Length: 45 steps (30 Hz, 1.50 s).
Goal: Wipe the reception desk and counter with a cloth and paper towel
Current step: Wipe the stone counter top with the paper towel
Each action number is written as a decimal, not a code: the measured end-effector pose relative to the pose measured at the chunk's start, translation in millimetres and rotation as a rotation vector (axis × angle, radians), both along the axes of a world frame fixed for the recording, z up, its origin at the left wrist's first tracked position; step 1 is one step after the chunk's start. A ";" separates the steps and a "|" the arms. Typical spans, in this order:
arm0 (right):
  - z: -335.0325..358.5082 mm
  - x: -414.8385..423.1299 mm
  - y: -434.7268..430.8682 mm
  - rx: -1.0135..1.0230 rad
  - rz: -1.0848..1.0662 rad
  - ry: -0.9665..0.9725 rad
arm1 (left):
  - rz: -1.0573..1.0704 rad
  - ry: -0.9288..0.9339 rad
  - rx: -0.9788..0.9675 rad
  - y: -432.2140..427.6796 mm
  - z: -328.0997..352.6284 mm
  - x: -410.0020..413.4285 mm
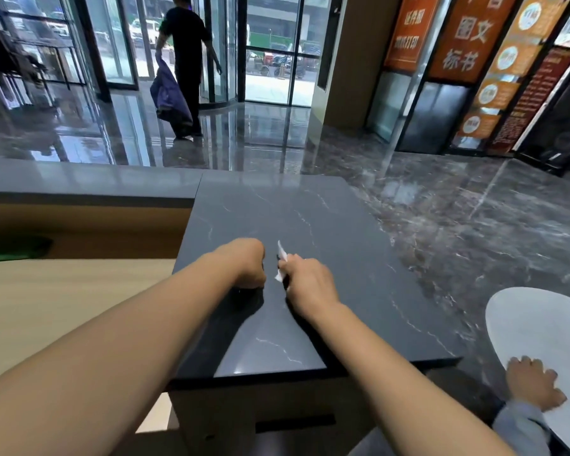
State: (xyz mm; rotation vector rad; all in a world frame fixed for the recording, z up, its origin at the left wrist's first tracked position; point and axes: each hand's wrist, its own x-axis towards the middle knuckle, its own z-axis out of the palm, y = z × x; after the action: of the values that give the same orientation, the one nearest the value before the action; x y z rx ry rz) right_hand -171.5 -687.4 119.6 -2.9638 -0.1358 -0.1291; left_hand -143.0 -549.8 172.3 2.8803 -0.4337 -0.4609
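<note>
Both my forearms reach over the dark grey marble counter [343,245]. My right hand [310,281] grips a small white paper towel [282,255], whose corner sticks up above the fingers. My left hand [249,264] is curled into a fist just left of it, knuckles down on the counter; what it holds, if anything, is hidden under the hand. The lower wooden reception desk [46,307] lies to the left, below the counter level.
A green object [14,248] lies on the desk's back left. A round white table [547,327] stands at the right, with another person's hand [530,380] resting on it. A person in black [185,60] walks by the glass doors. The counter's front edge is near my body.
</note>
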 end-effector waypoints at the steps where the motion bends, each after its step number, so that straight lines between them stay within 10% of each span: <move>1: 0.0 -5.0 -9.5 -0.030 0.028 -0.010 | 0.009 0.000 0.022 -0.4 -0.8 1.1; 14: 10.3 97.5 -136.5 0.068 -0.578 -0.036 | 0.006 0.140 0.054 -5.1 1.4 21.4; 27: 3.5 90.8 -5.9 0.045 -0.042 0.006 | -0.012 0.057 -0.069 16.0 -14.9 20.1; 45: -11.4 -118.3 49.4 0.085 -0.117 -0.178 | -0.152 -0.142 -0.035 106.6 -26.1 -61.3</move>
State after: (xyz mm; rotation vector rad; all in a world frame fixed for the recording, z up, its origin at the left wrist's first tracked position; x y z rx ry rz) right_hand -289.8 -638.0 108.2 -2.8711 0.0199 -0.4035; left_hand -204.3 -443.2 146.3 2.8689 -0.6809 -0.2693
